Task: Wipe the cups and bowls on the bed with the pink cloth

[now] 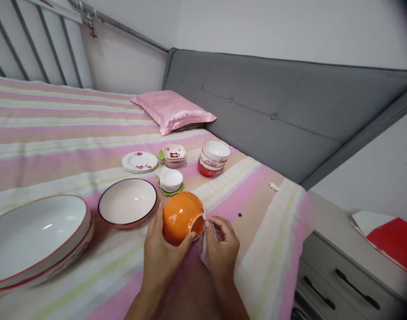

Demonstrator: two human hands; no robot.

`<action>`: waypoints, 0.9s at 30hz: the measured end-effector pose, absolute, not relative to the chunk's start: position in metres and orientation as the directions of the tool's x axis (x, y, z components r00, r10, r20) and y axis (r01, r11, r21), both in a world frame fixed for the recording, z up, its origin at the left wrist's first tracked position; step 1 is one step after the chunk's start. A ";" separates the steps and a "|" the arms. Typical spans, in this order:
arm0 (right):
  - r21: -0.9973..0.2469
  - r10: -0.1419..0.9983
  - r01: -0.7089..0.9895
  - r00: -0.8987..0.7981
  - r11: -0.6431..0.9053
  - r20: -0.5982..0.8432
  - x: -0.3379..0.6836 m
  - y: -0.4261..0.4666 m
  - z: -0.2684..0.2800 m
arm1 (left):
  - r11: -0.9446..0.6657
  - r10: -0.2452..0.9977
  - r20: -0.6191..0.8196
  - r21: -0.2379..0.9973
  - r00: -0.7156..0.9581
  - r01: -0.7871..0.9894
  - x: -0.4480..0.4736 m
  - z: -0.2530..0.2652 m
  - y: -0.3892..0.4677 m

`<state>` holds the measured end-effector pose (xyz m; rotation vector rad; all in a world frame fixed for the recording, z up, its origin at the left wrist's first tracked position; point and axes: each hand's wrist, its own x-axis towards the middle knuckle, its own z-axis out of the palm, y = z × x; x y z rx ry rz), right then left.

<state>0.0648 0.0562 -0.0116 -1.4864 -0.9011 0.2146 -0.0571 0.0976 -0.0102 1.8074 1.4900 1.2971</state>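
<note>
An orange bowl (178, 214) is tipped on its side above the striped bedspread, its foot ring turned toward me. My left hand (165, 244) grips it from the left, thumb on the foot ring. Pinched in my right hand (220, 244) is a pale cloth (205, 255), which touches the foot ring's right edge. Just behind the bowl, a stack of small white dishes (171, 178) rests on a green leaf-shaped dish (172, 192). Left of my hands stands a wide cream bowl (127, 202) with a dark rim.
Large red-rimmed bowls (40, 235) lie nested at the left. Farther back are flowered plates (140, 161), pink dishes (174, 153) and stacked bowls (215, 153). A pink pillow (175, 109) lies by the grey headboard (250, 98). The bed's right edge meets a drawer cabinet (343, 258).
</note>
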 end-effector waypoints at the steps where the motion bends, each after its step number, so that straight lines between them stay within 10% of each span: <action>1: -0.889 0.641 0.431 0.640 0.158 0.424 0.063 0.056 -0.010 | -0.303 0.930 0.366 0.815 -0.034 0.493 -0.057 -0.010 0.098; 27: -0.905 0.848 0.352 0.378 0.240 0.372 0.061 0.053 0.000 | -0.282 0.957 0.289 0.889 0.034 0.361 -0.061 -0.007 0.101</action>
